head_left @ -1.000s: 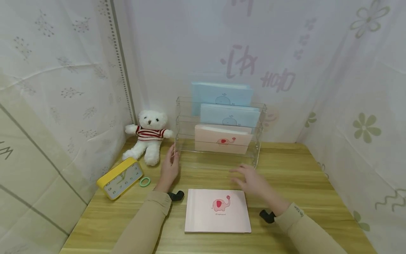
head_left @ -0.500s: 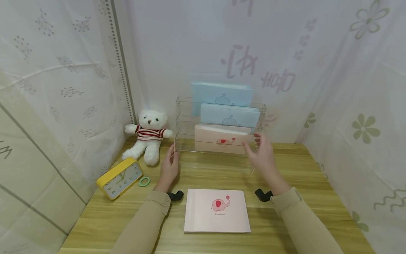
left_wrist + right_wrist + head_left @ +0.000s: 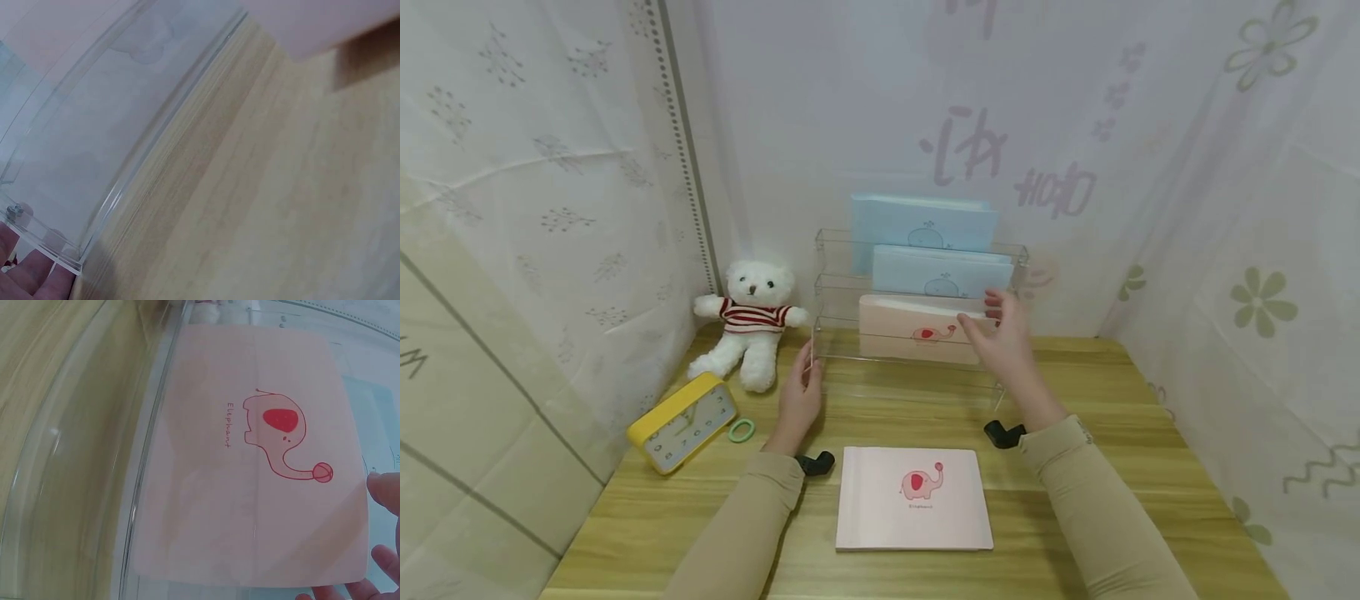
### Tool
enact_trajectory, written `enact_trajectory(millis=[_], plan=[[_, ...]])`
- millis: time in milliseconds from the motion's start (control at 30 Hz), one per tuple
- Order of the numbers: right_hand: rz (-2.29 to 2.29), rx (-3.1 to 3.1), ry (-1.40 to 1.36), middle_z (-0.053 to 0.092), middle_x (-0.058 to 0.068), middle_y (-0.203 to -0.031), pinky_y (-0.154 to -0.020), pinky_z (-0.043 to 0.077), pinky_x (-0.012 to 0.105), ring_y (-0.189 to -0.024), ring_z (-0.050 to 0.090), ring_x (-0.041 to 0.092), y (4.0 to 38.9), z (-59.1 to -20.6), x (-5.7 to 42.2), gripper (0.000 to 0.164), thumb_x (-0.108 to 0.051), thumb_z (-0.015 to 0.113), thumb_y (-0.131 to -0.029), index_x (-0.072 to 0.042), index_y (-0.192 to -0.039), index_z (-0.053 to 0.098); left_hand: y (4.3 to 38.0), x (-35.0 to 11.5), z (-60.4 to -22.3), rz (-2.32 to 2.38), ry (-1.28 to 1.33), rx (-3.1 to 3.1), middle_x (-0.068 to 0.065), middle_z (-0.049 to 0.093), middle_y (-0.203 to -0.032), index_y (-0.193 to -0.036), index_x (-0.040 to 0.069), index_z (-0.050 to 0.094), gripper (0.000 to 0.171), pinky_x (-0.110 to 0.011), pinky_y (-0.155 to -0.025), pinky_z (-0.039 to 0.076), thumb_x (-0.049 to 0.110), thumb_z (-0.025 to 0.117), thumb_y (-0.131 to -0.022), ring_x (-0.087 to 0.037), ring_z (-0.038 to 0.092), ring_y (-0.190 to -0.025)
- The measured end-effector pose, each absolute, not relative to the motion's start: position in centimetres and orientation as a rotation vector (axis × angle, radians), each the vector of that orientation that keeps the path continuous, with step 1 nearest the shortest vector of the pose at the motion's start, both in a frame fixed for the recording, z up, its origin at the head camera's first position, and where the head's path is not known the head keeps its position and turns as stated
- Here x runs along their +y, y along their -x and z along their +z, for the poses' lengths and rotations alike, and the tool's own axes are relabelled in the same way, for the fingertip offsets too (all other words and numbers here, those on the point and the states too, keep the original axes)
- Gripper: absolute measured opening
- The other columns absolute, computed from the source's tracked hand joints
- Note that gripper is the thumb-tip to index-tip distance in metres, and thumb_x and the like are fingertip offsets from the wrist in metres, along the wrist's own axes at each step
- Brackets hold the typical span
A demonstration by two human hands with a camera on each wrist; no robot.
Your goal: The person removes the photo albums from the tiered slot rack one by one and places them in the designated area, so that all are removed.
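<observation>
A clear acrylic rack (image 3: 917, 362) stands at the back of the table. Its front tier holds a pink elephant booklet (image 3: 887, 329), also facing the right wrist view. My left hand (image 3: 800, 404) holds the rack's left side panel, fingers outside and thumb inside; its fingers (image 3: 37, 275) show through the plastic. At the pink booklet's upper right corner is my right hand (image 3: 1003, 337), fingers spread, thumb near the top edge and the other fingertips at the right edge. Whether they touch it cannot be told. Another pink elephant booklet (image 3: 917, 529) lies flat in front.
Two blue whale booklets, a rear one (image 3: 880, 225) and a middle one (image 3: 898, 267), stand in the higher tiers. Left of the rack sits a white teddy bear (image 3: 756, 317). A yellow clock (image 3: 688, 421) and a green ring (image 3: 741, 430) lie before it. Patterned curtains enclose the wooden table.
My right hand has moved from above the tabletop up to the rack, then slightly left over the pink booklet's upper corner. The left hand stays at the rack's side.
</observation>
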State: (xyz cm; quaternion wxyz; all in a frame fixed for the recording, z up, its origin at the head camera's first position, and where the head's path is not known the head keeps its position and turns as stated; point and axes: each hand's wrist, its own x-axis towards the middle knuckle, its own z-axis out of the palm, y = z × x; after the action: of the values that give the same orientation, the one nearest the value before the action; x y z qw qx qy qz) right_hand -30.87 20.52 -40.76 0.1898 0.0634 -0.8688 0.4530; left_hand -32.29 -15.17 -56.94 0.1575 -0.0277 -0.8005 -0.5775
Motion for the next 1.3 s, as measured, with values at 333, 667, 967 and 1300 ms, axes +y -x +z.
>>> enact_trajectory(millis=[333, 667, 967, 1300], plan=[[1.186, -2.530, -0.236, 0.065, 0.017, -0.148, -0.122, 0.046, 0.063, -0.143, 0.058, 0.041, 31.7, -40.5, 19.6, 0.066, -0.038, 0.080, -0.103, -0.010, -0.156, 0.053, 32.2, -15.2, -56.8, -1.665, 0.093, -2.295, -0.024, 0.055, -0.165, -0.172, 0.029, 0.040, 0.054, -0.068, -0.117, 0.051, 0.026, 0.050, -0.119, -0.049, 0.063, -0.143], [1.116, -2.507, -0.321, 0.071, 0.015, -0.145, -0.127, 0.043, 0.058, -0.144, 0.061, 0.039, 32.2, -41.1, 19.1, 0.044, -0.030, 0.081, -0.103, -0.012, -0.142, 0.071, 31.9, -15.3, -56.6, -1.662, 0.089, -2.300, -0.025, 0.054, -0.166, -0.172, 0.027, 0.039, 0.054, -0.068, -0.118, 0.050, 0.024, 0.050, -0.119, -0.049, 0.062, -0.143], [1.069, -2.523, -0.266, 0.070, 0.018, -0.142, -0.122, 0.048, 0.060, -0.140, 0.062, 0.042, 32.3, -41.4, 18.7, 0.039, -0.022, 0.085, -0.099, -0.012, -0.136, 0.077, 31.9, -15.4, -56.5, -1.655, 0.087, -2.299, -0.026, 0.054, -0.166, -0.172, 0.027, 0.039, 0.054, -0.068, -0.118, 0.050, 0.023, 0.050, -0.119, -0.050, 0.062, -0.143], [1.043, -2.478, -0.134, 0.072, 0.016, -0.123, -0.113, 0.051, 0.059, -0.127, 0.064, 0.041, 31.7, -41.5, 17.5, 0.024, -0.018, 0.085, -0.098, -0.008, -0.120, 0.081, 31.9, -15.2, -56.5, -1.655, 0.086, -2.308, -0.024, 0.054, -0.166, -0.172, 0.027, 0.040, 0.054, -0.068, -0.117, 0.051, 0.030, 0.049, -0.120, -0.049, 0.063, -0.143]])
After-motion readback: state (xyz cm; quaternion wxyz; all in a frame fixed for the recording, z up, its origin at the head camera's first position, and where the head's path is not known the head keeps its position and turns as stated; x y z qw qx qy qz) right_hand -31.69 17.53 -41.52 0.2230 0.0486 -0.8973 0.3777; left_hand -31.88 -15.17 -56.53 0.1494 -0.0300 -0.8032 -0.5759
